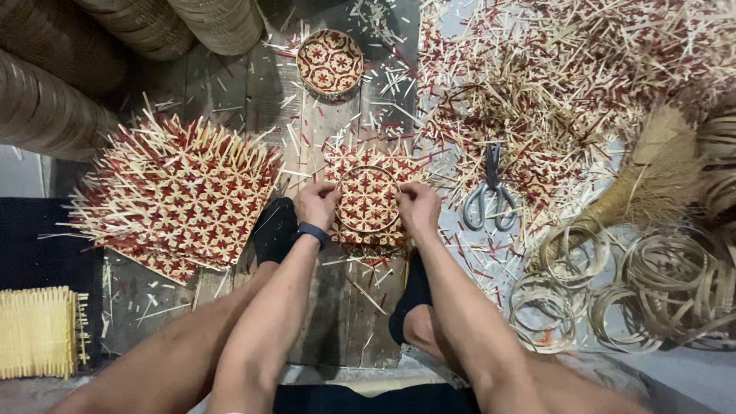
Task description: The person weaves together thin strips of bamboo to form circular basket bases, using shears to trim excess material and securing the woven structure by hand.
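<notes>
Nearest the camera, both forearms reach forward over bare knees, with a yellow woven mat (38, 331) at the lower left edge and loose bamboo rings (606, 291) crowding the lower right. Between them the wooden boards (337, 322) offer only a narrow strip of room. The left hand (316, 204) and right hand (418, 207) are set apart, each gripping one side of a thin hoop (369, 170) pressed onto a small red-and-cream woven panel (366, 198); fingers curl down over its rim. Scissors (491, 201) lie just right, a stack of woven panels (176, 195) left. Farther off sits a finished round tray (330, 61) amid cut splints (552, 77).
</notes>
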